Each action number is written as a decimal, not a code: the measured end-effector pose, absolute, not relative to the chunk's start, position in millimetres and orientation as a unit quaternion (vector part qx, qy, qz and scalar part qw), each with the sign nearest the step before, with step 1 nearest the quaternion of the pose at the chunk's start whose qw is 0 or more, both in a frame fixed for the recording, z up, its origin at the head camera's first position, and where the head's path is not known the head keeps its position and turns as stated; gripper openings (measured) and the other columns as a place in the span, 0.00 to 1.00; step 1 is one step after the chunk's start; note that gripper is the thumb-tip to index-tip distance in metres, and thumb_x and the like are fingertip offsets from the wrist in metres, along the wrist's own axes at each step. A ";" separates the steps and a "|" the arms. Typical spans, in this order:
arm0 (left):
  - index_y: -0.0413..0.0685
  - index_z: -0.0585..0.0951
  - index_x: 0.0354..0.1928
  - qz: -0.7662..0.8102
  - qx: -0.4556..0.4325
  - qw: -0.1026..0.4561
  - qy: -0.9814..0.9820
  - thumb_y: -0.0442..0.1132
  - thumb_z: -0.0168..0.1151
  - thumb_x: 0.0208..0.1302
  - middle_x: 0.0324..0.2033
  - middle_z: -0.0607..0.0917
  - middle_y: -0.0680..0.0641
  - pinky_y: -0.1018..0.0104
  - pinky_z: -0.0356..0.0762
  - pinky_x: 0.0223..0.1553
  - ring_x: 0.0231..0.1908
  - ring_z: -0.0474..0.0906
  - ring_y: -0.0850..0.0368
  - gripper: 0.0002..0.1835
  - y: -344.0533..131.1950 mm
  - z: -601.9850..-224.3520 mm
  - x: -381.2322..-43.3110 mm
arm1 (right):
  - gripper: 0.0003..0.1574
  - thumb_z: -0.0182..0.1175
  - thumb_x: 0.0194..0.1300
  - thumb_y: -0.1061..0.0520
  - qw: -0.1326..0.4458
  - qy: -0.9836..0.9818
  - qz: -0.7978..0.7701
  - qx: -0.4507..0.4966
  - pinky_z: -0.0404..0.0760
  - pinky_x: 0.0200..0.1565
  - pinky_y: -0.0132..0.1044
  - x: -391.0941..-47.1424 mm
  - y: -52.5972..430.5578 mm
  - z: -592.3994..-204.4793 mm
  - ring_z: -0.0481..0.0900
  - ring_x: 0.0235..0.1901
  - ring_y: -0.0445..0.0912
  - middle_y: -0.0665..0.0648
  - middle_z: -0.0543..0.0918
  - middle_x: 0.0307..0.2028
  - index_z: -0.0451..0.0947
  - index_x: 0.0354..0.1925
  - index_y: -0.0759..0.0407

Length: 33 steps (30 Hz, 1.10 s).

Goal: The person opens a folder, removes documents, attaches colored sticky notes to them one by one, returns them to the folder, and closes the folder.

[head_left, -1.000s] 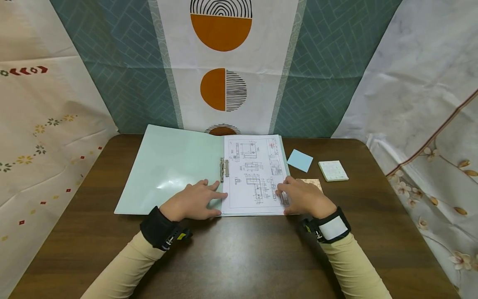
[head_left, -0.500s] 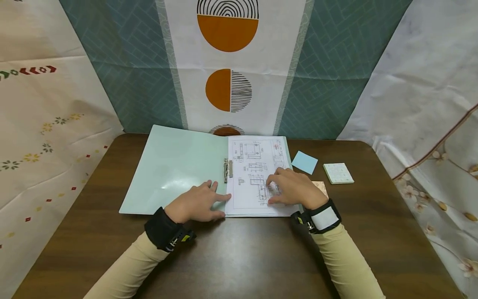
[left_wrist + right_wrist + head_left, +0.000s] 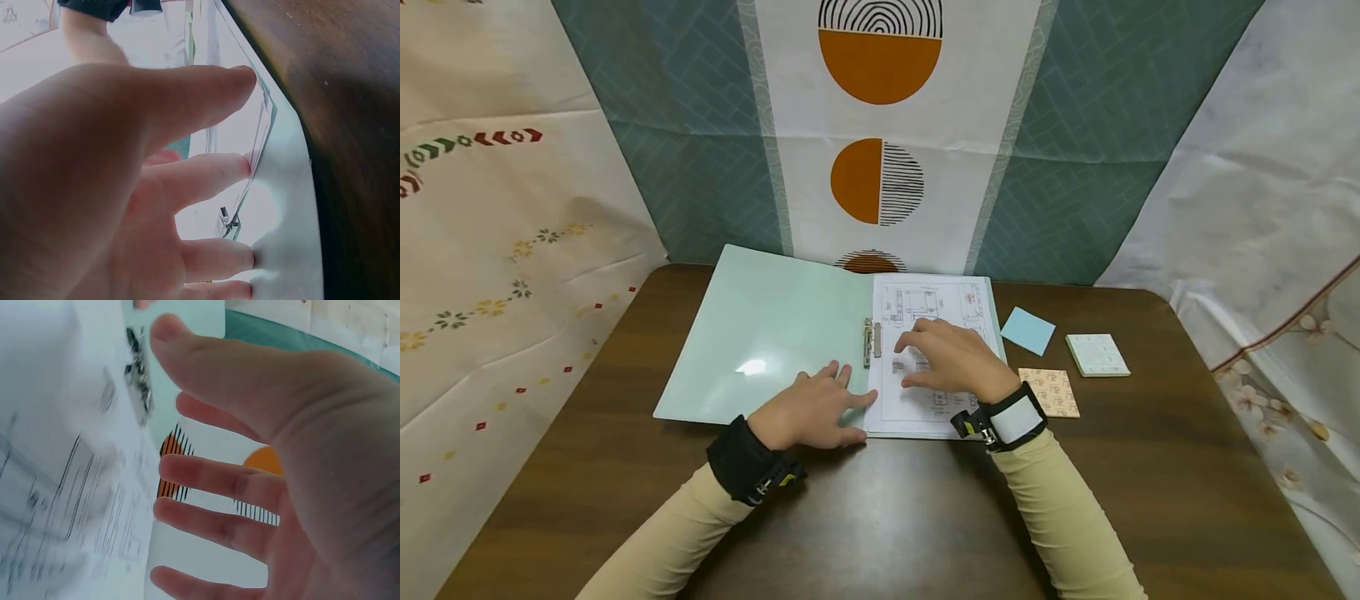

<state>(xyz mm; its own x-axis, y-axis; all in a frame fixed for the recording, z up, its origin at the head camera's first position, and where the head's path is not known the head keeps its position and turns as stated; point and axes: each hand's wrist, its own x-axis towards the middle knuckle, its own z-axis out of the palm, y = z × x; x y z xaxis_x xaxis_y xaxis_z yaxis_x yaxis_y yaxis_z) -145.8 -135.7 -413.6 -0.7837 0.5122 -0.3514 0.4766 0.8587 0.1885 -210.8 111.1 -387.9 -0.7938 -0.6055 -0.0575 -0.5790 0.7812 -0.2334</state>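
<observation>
A pale green folder (image 3: 775, 325) lies spread on the table, its left cover bare. On its right side rests a stack of white sheets with technical drawings (image 3: 895, 408), beside a metal clip (image 3: 868, 342) at the spine. My left hand (image 3: 812, 412) has its fingers spread across the folder's inner left side near the spine, the index fingertip at the edge of the sheets. Over the drawings, my right hand (image 3: 951, 358) holds nothing, its fingers loosely bent and pointing towards the clip. In the right wrist view its fingertips are close over the sheets (image 3: 69, 487).
Right of the folder lie a light blue square paper (image 3: 1028, 331), a thick white notepad (image 3: 1097, 355) and a tan patterned square (image 3: 1050, 393). The wooden table (image 3: 880, 533) ends at patterned cloths hanging behind and on both sides.
My right hand has moved left from the sheets' right edge across the drawings, uncovering the tan square. The left hand stays by the spine. The head view has shifted slightly.
</observation>
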 end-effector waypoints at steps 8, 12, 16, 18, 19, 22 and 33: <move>0.68 0.75 0.84 0.024 0.244 0.212 0.946 0.63 0.70 0.75 0.87 0.66 0.31 0.18 0.69 0.75 0.89 0.57 0.27 0.38 -131.3 -412.8 -142.1 | 0.29 0.82 0.68 0.44 0.066 0.930 -0.113 -0.343 0.90 0.48 0.53 -214.7 90.4 -386.4 0.86 0.55 0.52 0.56 0.90 0.60 0.90 0.63 0.46; 0.69 0.74 0.84 0.019 0.242 0.213 0.946 0.62 0.71 0.76 0.87 0.65 0.32 0.19 0.68 0.76 0.89 0.54 0.23 0.38 -131.4 -412.0 -141.6 | 0.27 0.82 0.68 0.44 0.058 0.931 -0.109 -0.343 0.90 0.46 0.51 -216.0 85.7 -388.9 0.86 0.53 0.51 0.56 0.90 0.58 0.91 0.62 0.47; 0.69 0.75 0.84 0.011 0.243 0.207 0.948 0.61 0.71 0.75 0.86 0.66 0.31 0.19 0.70 0.74 0.87 0.56 0.21 0.38 -133.7 -410.7 -141.7 | 0.25 0.81 0.69 0.43 0.027 0.933 -0.106 -0.343 0.89 0.43 0.47 -219.7 76.8 -393.6 0.86 0.49 0.50 0.56 0.91 0.56 0.92 0.60 0.46; 0.68 0.75 0.83 0.009 0.245 0.204 0.948 0.61 0.72 0.75 0.86 0.67 0.30 0.19 0.71 0.73 0.87 0.57 0.21 0.38 -134.7 -410.7 -141.7 | 0.24 0.81 0.69 0.43 0.016 0.933 -0.104 -0.344 0.89 0.42 0.47 -222.0 70.6 -396.0 0.87 0.48 0.50 0.56 0.91 0.56 0.92 0.60 0.47; 0.68 0.75 0.83 0.010 0.245 0.203 0.948 0.61 0.72 0.75 0.86 0.67 0.30 0.19 0.72 0.73 0.87 0.57 0.21 0.38 -135.2 -410.8 -141.7 | 0.24 0.81 0.69 0.42 0.014 0.932 -0.104 -0.346 0.89 0.42 0.46 -223.2 66.8 -397.1 0.87 0.48 0.49 0.56 0.92 0.56 0.92 0.60 0.47; 0.67 0.76 0.83 0.012 0.248 0.203 0.947 0.61 0.72 0.75 0.86 0.67 0.29 0.19 0.72 0.73 0.87 0.58 0.21 0.38 -136.3 -411.3 -141.4 | 0.23 0.80 0.70 0.43 0.021 0.932 -0.100 -0.347 0.89 0.41 0.45 -225.7 57.0 -400.3 0.88 0.47 0.49 0.55 0.91 0.54 0.93 0.60 0.47; 0.66 0.76 0.83 0.023 0.253 0.194 0.948 0.61 0.75 0.73 0.86 0.67 0.29 0.19 0.73 0.71 0.86 0.58 0.20 0.39 -138.5 -411.9 -141.2 | 0.09 0.77 0.74 0.50 0.041 0.937 -0.081 -0.337 0.87 0.38 0.46 -232.3 46.4 -414.2 0.88 0.46 0.49 0.54 0.91 0.49 0.94 0.50 0.46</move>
<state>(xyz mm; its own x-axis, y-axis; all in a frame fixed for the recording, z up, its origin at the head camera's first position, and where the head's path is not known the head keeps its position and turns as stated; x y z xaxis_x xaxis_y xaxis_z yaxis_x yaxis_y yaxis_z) -141.2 -138.5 -411.9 -0.7967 0.4882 -0.3563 0.4702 0.8710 0.1421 -232.3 46.4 -414.2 -0.7696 -0.6382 -0.0229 -0.6248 0.7599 -0.1795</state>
